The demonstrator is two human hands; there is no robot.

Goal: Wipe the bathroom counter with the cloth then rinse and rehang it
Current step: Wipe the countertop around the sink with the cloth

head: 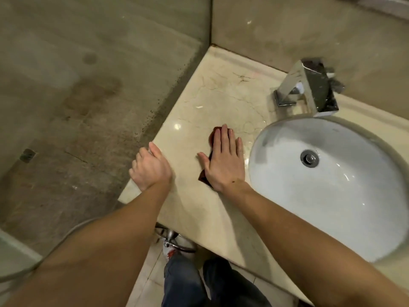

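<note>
- We see the sink (332,196) in glossy white, with a dark grey metal drain (309,158) at its middle.
- Left of the sink, the counter (221,96) is cream marble with thin brownish veins.
- Just left of the sink, we make out the cloth (214,135) in dark reddish-brown.
- Behind the sink, the faucet (309,85) is mirror-bright chrome.
- Behind the sink, the wall (287,29) is dull beige-tan.
- Far left of the sink, the shower floor (88,96) is grey-brown, mottled with darker stains.
- Below the sink, we note dark blue jeans (183,282) over pale cream floor tiles (146,273).
</note>
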